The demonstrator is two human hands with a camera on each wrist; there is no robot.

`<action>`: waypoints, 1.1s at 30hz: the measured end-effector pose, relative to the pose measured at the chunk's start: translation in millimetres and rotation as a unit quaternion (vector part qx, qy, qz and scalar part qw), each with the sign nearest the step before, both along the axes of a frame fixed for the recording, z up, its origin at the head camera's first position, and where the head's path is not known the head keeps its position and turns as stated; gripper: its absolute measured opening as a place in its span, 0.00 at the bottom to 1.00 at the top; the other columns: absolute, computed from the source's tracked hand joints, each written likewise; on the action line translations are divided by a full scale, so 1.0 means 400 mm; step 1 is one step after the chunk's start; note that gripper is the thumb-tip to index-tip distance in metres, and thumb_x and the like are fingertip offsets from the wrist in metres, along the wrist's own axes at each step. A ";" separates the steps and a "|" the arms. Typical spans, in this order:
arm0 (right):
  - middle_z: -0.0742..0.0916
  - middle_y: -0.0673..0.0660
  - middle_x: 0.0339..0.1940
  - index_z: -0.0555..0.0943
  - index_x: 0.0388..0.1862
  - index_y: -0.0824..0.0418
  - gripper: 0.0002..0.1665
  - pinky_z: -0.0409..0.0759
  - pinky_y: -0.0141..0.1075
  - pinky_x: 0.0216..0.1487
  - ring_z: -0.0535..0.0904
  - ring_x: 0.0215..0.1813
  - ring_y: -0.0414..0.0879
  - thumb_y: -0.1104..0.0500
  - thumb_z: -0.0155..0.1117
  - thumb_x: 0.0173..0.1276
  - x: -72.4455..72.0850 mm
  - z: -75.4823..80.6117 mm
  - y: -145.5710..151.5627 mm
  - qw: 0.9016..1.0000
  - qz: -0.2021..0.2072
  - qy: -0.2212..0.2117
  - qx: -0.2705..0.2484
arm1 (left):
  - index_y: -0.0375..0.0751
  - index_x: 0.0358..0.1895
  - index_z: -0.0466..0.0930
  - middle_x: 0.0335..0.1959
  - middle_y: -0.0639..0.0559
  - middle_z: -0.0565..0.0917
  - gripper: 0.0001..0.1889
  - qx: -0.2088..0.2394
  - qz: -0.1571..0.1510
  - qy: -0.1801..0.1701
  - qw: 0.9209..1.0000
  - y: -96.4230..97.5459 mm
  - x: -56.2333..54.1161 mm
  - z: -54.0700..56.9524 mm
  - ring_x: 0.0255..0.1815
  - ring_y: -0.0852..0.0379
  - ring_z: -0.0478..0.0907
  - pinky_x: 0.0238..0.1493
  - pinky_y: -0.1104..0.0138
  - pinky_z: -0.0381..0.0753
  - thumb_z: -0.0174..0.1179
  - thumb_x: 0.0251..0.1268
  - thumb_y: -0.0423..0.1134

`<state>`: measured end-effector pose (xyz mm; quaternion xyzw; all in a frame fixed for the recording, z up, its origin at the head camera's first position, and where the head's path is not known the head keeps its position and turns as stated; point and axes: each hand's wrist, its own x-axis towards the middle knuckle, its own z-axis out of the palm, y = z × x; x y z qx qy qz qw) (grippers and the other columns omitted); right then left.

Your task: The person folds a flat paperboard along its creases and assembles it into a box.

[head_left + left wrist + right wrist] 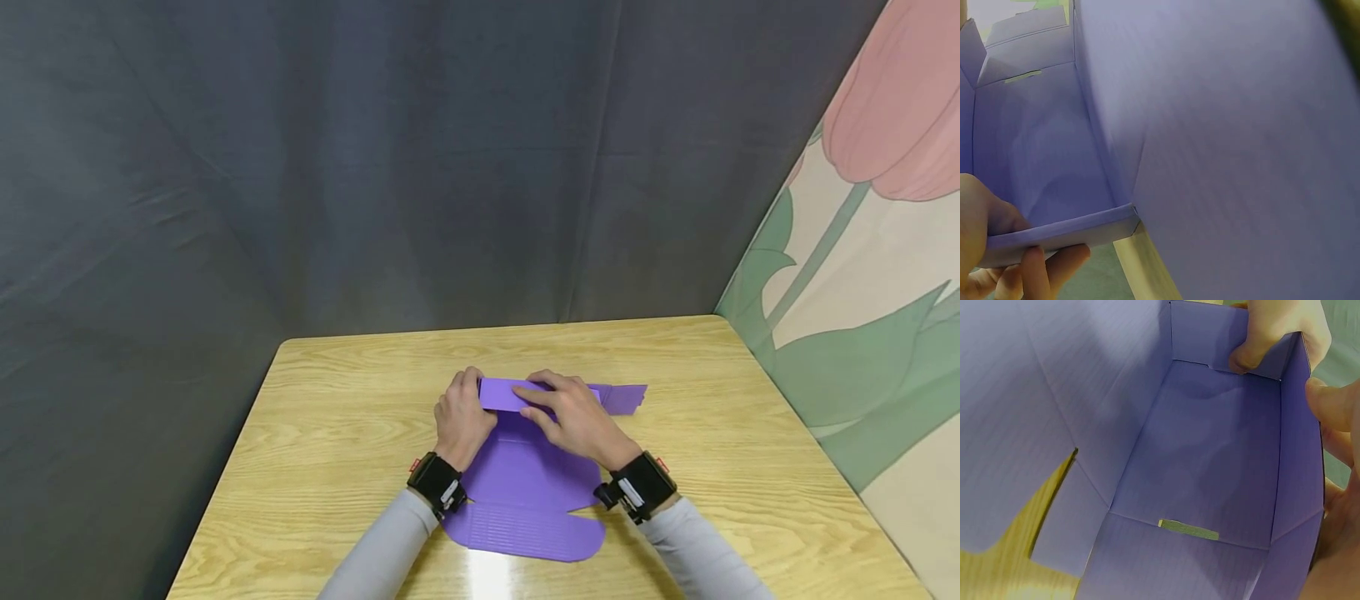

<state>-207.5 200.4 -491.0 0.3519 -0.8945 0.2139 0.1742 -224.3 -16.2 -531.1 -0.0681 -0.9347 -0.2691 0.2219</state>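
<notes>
A purple cardboard box (525,467), partly folded, lies on the wooden table with its flat lid panel towards me. My left hand (461,417) grips the short end wall (1085,234) at the box's left; the thumb is inside and the fingers are outside, as the left wrist view shows. Over the raised long wall (495,394) lies my right hand (573,417), index finger stretched along its face. In the right wrist view, right-hand fingers (1332,406) touch that wall from outside. Part of the right hand is out of that view.
An unfolded end flap (624,399) sticks out at the box's right. Nearest me is the rounded tuck flap (525,532). The wooden table (337,467) extends around the box, with a dark curtain (450,167) behind and a flower-patterned cloth (862,350) at right.
</notes>
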 end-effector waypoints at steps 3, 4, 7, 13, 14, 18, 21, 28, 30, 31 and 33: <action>0.87 0.61 0.62 0.87 0.67 0.54 0.22 0.84 0.60 0.59 0.88 0.57 0.58 0.52 0.69 0.78 0.002 0.003 -0.003 1.000 -0.003 -0.001 0.001 | 0.42 0.49 0.80 0.38 0.47 0.85 0.25 -0.001 -0.001 0.001 1.000 -0.003 0.001 0.002 0.27 0.43 0.86 0.21 0.55 0.82 0.77 0.42 0.32; 0.87 0.61 0.62 0.87 0.67 0.54 0.22 0.84 0.60 0.59 0.88 0.56 0.58 0.52 0.69 0.77 0.003 0.004 -0.003 1.000 -0.005 -0.002 0.002 | 0.42 0.49 0.80 0.38 0.47 0.85 0.25 -0.001 -0.002 0.002 1.000 -0.003 0.002 0.002 0.27 0.43 0.86 0.21 0.55 0.82 0.77 0.42 0.32; 0.87 0.61 0.62 0.87 0.67 0.54 0.22 0.84 0.60 0.59 0.87 0.57 0.58 0.52 0.69 0.78 0.005 0.004 -0.003 1.000 -0.007 -0.002 0.007 | 0.42 0.49 0.80 0.38 0.47 0.85 0.26 -0.002 -0.002 0.004 1.000 -0.001 0.002 0.000 0.27 0.43 0.86 0.21 0.55 0.82 0.78 0.41 0.32; 0.87 0.61 0.62 0.87 0.67 0.54 0.22 0.85 0.59 0.58 0.88 0.56 0.57 0.52 0.68 0.78 0.002 0.000 -0.001 1.000 -0.005 0.005 0.012 | 0.42 0.46 0.79 0.36 0.47 0.83 0.26 0.001 -0.004 0.011 1.000 0.002 -0.004 -0.003 0.27 0.44 0.85 0.22 0.55 0.82 0.80 0.39 0.32; 0.87 0.62 0.62 0.87 0.67 0.55 0.22 0.85 0.59 0.58 0.88 0.56 0.58 0.52 0.68 0.78 0.001 0.000 -0.002 1.000 -0.004 0.005 0.012 | 0.42 0.45 0.79 0.35 0.47 0.83 0.26 0.003 -0.005 0.014 1.000 0.003 -0.006 -0.003 0.26 0.44 0.85 0.22 0.55 0.83 0.80 0.40 0.32; 0.87 0.62 0.61 0.87 0.67 0.55 0.22 0.85 0.58 0.57 0.88 0.56 0.57 0.52 0.68 0.78 0.000 0.004 -0.004 1.000 -0.005 0.005 0.011 | 0.43 0.43 0.78 0.34 0.48 0.82 0.24 0.018 -0.002 0.027 0.999 0.005 -0.013 -0.005 0.25 0.45 0.84 0.22 0.55 0.82 0.79 0.41 0.34; 0.87 0.62 0.61 0.87 0.66 0.55 0.22 0.86 0.58 0.57 0.88 0.55 0.57 0.52 0.68 0.78 -0.002 0.010 -0.010 1.000 -0.007 0.009 0.012 | 0.43 0.42 0.78 0.34 0.48 0.83 0.22 0.035 0.005 0.039 0.999 0.005 -0.021 -0.005 0.25 0.43 0.85 0.22 0.53 0.83 0.78 0.41 0.34; 0.87 0.61 0.62 0.87 0.67 0.54 0.22 0.84 0.60 0.58 0.88 0.57 0.58 0.51 0.69 0.77 -0.002 0.013 -0.011 1.000 -0.016 0.010 0.014 | 0.45 0.42 0.79 0.35 0.49 0.84 0.21 0.042 0.005 0.039 0.998 0.002 -0.021 -0.006 0.26 0.45 0.84 0.23 0.54 0.82 0.77 0.42 0.36; 0.87 0.61 0.62 0.86 0.67 0.54 0.22 0.84 0.60 0.59 0.87 0.58 0.58 0.51 0.68 0.78 -0.002 0.009 -0.007 1.000 -0.013 0.008 0.018 | 0.45 0.44 0.80 0.37 0.49 0.84 0.22 0.034 -0.001 0.025 0.999 -0.002 -0.012 -0.003 0.26 0.47 0.84 0.22 0.56 0.81 0.77 0.42 0.35; 0.87 0.61 0.63 0.86 0.68 0.54 0.23 0.83 0.60 0.60 0.87 0.59 0.58 0.51 0.68 0.78 -0.003 0.008 -0.005 1.000 -0.012 0.006 0.018 | 0.44 0.46 0.80 0.39 0.49 0.85 0.22 0.032 -0.007 0.019 0.999 -0.004 -0.008 -0.001 0.26 0.47 0.83 0.22 0.57 0.80 0.76 0.44 0.35; 0.86 0.61 0.63 0.86 0.68 0.53 0.23 0.83 0.60 0.62 0.86 0.61 0.58 0.51 0.68 0.78 -0.004 0.009 0.000 1.000 -0.010 -0.001 0.018 | 0.43 0.51 0.80 0.44 0.47 0.85 0.24 0.026 -0.026 0.011 0.999 -0.006 0.001 0.007 0.26 0.49 0.83 0.21 0.60 0.80 0.75 0.45 0.35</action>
